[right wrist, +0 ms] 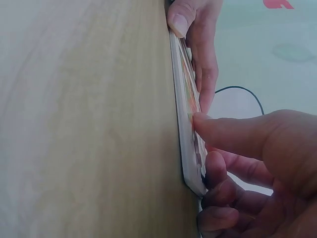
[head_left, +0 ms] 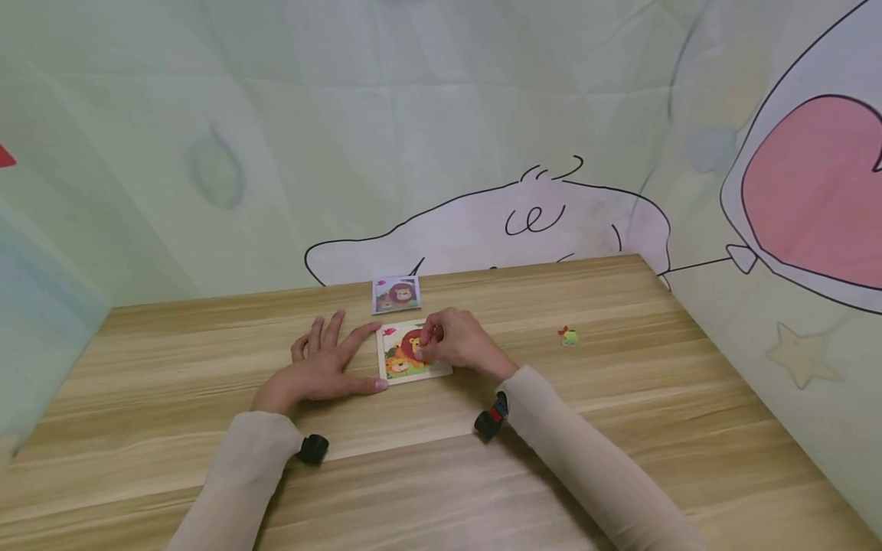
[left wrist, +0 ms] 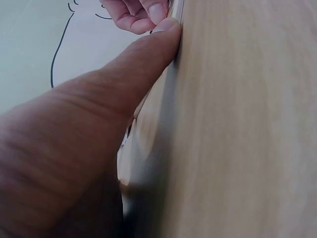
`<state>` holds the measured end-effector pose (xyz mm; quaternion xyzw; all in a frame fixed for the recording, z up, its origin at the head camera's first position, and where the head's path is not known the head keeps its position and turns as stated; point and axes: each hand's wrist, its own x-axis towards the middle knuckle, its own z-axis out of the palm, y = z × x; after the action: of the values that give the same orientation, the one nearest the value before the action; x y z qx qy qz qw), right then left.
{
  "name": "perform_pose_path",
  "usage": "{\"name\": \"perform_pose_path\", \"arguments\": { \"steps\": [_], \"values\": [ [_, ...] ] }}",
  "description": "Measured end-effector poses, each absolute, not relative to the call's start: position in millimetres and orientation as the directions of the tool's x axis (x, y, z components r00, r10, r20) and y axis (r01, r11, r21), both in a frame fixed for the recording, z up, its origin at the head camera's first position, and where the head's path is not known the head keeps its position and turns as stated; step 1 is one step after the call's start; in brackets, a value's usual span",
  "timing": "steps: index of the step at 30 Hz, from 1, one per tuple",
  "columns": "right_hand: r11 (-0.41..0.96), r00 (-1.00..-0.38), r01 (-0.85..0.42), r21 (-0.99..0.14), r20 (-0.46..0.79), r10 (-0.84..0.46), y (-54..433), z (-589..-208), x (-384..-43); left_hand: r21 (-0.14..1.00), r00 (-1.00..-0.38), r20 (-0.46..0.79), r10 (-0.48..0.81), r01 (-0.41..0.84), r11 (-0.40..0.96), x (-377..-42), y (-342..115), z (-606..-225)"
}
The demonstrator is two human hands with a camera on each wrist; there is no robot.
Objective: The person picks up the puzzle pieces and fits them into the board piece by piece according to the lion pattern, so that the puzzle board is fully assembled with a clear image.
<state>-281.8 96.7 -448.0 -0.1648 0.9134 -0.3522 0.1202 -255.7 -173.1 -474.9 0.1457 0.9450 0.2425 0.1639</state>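
A square lion jigsaw puzzle (head_left: 398,366) in a white frame lies on the wooden table. My left hand (head_left: 320,371) rests flat at its left side with fingers spread, thumb tip at the lower left corner and index fingertip at the upper left. Over the picture's right half, my right hand (head_left: 458,340) bends its thumb and fingers together at a puzzle piece, mostly hidden by the fingertips. In the right wrist view, the right thumb (right wrist: 237,131) meets the picture surface, while the other fingers curl at the frame's edge (right wrist: 185,163).
A lion picture card (head_left: 396,295) lies just behind the puzzle, near the table's back edge. One loose green and red puzzle piece (head_left: 569,337) sits to the right on the table (head_left: 386,474). A printed cloth backdrop (head_left: 441,138) rises behind.
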Motion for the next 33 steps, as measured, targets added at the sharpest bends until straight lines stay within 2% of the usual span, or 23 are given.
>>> {"name": "perform_pose_path", "arguments": {
  "steps": [19,27,33],
  "values": [
    [0.674,-0.923,-0.203,-0.71,-0.09,-0.373,98.4,-449.4,-279.6,0.496,-0.905,-0.243,0.35,0.194,0.846,-255.4,-172.3,-474.2],
    [0.648,-0.933,-0.216,-0.731,-0.041,-0.358,113.4,-448.5,-279.7,0.497,-0.906,-0.233,0.354,0.202,0.844,-254.5,-171.2,-472.3],
    [0.637,-0.941,-0.187,-0.748,-0.05,-0.334,127.1,-443.9,-278.0,0.495,-0.908,-0.226,0.353,0.205,0.844,-255.6,-172.6,-475.6]
  ]
}}
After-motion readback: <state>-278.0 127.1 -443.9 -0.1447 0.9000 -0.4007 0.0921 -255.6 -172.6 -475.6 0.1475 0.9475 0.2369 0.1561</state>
